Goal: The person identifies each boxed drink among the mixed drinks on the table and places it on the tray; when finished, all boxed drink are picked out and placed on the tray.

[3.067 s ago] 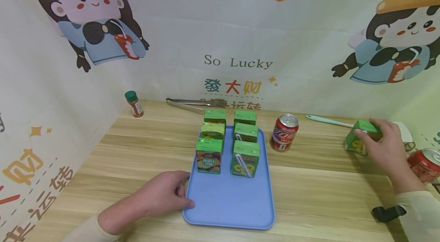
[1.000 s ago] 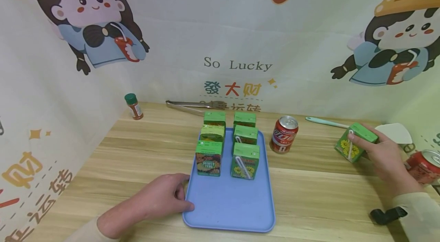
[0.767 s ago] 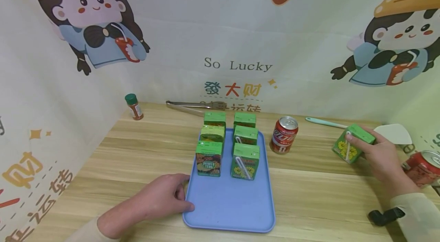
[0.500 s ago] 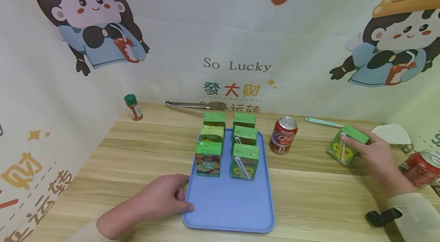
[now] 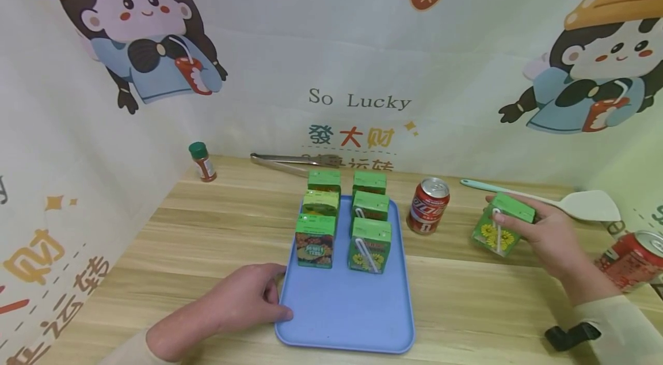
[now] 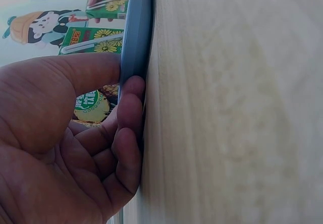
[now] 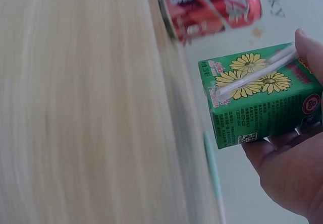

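Observation:
My right hand (image 5: 551,241) grips a green juice box (image 7: 257,90) with yellow flowers and a white straw on its front. The box is tilted and held above the table, right of a red soda can (image 5: 429,205). At the lower left, my left hand (image 5: 243,299) pinches the left rim of a blue tray (image 5: 344,319). In the left wrist view its thumb presses the tray's rim (image 6: 136,32) from above, with curled fingers (image 6: 128,148) along the outer side. Two rows of upright juice boxes (image 5: 369,247) fill the tray's far half.
A second red can (image 5: 632,261) stands beyond my right forearm. A spatula (image 5: 590,205) with a pale green handle lies along the back right. Metal tongs (image 5: 290,160) and a green-capped spice bottle (image 5: 202,162) are at the back left. A printed cloth (image 5: 357,37) hangs behind.
My right hand has carried the juice box left and toward me from beside the spatula, whose handle and head show fully now. The left hand stays on the tray rim.

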`<state>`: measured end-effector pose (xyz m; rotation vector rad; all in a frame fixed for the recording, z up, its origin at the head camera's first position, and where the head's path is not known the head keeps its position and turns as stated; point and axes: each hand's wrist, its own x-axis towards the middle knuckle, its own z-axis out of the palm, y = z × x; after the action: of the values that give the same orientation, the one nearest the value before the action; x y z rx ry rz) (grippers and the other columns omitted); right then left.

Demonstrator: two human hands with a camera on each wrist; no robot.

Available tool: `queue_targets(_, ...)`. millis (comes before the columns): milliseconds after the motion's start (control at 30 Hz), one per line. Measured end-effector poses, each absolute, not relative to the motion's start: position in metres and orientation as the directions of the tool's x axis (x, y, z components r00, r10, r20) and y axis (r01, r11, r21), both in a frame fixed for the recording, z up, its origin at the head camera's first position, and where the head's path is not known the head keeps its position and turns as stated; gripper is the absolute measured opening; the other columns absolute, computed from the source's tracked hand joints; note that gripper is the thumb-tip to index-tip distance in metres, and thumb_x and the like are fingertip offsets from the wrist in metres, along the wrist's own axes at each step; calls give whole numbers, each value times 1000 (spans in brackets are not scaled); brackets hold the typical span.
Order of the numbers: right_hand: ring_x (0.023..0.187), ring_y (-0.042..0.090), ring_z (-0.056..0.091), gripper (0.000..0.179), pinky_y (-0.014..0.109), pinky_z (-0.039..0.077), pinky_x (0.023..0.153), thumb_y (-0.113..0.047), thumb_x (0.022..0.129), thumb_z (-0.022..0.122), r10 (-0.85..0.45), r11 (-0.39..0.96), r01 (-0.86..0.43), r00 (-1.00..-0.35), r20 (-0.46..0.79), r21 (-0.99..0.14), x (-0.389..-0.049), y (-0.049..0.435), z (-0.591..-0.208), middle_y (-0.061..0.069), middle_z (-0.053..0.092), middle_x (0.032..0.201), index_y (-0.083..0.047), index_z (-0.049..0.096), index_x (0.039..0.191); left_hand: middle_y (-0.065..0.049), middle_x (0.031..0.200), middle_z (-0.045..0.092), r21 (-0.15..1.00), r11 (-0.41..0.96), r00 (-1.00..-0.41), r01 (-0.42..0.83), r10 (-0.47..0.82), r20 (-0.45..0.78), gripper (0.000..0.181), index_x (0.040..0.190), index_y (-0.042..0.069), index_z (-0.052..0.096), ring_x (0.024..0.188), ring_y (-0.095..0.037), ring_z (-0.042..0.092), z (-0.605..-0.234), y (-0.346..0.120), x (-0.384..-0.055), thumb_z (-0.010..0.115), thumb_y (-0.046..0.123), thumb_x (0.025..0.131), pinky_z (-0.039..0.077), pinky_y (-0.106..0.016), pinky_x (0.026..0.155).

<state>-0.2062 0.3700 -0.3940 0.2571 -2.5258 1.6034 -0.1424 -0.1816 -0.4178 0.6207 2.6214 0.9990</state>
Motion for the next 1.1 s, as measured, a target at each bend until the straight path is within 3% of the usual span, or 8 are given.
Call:
queue_targets(300,109,8,71,43,29,62,80,-11,109,74,-163,399,-258,-964,209,-880,-193,337,-379,-14,77,133,-6,68,151,12,73,65,682,671,-873,290,477,-98,88,148,-19,54,63,-9,60,-419,-182,-143,97,26,85,51,-30,63)
queue_targets(600,113,9,72,46,29,61,83,-8,106,76,-195,346,-239,-964,179,-907,-176,306,-376,-15,76,138,-13,69,151,11,72,65,680,677,-877,281,470,-106,89,149,-19,54,63,-10,60,-419,-182,-142,98,26,85,51,-30,63)
queue_targets(833,108,10,75,55,31,62,86,-9,101,82,-181,370,-200,-973,141,-907,-164,284,-376,-13,79,125,2,64,152,11,72,65,679,676,-875,286,474,-103,88,148,-18,55,63,-10,60,-419,-181,-143,97,26,85,51,-30,63)
queue_targets(1100,105,20,79,49,38,66,83,-5,100,83,-273,270,-210,-953,134,-940,-153,262,-379,-2,81,128,2,69,146,12,73,65,680,671,-874,296,477,-90,88,148,-19,55,63,-8,60,-419,-181,-143,98,26,85,51,-29,63)
